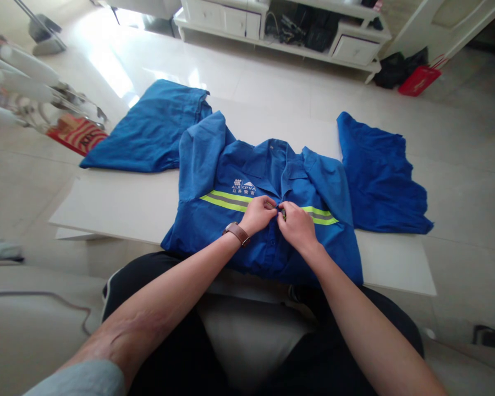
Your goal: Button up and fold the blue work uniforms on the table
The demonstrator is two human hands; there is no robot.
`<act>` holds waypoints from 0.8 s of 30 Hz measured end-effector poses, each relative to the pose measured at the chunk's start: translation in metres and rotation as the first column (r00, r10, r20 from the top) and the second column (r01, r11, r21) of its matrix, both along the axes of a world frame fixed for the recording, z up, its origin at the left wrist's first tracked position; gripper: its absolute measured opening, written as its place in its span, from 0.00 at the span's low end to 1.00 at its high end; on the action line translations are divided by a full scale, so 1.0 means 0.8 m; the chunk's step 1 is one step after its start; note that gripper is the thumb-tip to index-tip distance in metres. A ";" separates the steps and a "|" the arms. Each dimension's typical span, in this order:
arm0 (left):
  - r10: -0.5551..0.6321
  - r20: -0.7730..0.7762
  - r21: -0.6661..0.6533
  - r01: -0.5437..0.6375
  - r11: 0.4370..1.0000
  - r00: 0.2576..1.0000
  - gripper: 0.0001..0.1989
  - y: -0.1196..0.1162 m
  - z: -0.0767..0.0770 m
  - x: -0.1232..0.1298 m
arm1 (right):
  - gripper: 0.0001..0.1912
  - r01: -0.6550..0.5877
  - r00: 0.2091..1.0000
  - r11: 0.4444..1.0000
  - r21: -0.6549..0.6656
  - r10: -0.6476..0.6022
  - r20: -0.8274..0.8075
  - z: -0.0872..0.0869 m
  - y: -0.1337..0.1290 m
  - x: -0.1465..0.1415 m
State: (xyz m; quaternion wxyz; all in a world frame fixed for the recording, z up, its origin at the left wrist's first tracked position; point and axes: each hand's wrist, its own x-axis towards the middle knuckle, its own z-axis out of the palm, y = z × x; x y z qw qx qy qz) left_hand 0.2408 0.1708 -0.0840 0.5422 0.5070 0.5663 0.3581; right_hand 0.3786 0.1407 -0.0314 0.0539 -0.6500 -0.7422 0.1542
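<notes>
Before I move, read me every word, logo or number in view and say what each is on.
"AnJi | CEVA": chest of the blue work jacket.
"江苏安吉": beneath it, same chest.
"KFC": red striped bag.
Collar tag: too small to read.
Red handled bag: marking too blurred to read.

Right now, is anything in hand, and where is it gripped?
Yes: the blue jacket. The left hand and right hand pinch its front opening at chest height, just below the collar.
</notes>
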 end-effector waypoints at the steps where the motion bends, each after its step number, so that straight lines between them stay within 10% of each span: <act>1: 0.005 0.006 -0.014 -0.005 1.000 1.000 0.06 0.001 -0.001 0.000 | 0.15 0.005 1.000 1.000 0.003 -0.005 -0.010 0.000 0.000 0.001; 12: 0.023 0.080 -0.080 -0.017 0.997 0.997 0.05 0.008 0.007 -0.003 | 0.14 0.212 0.889 0.971 0.111 -0.144 -0.435 -0.016 0.010 0.011; 24: -0.061 -0.021 0.097 0.063 0.993 0.998 0.08 0.003 0.026 -0.005 | 0.11 0.368 0.565 0.913 -0.175 -0.369 -0.738 -0.028 0.019 0.007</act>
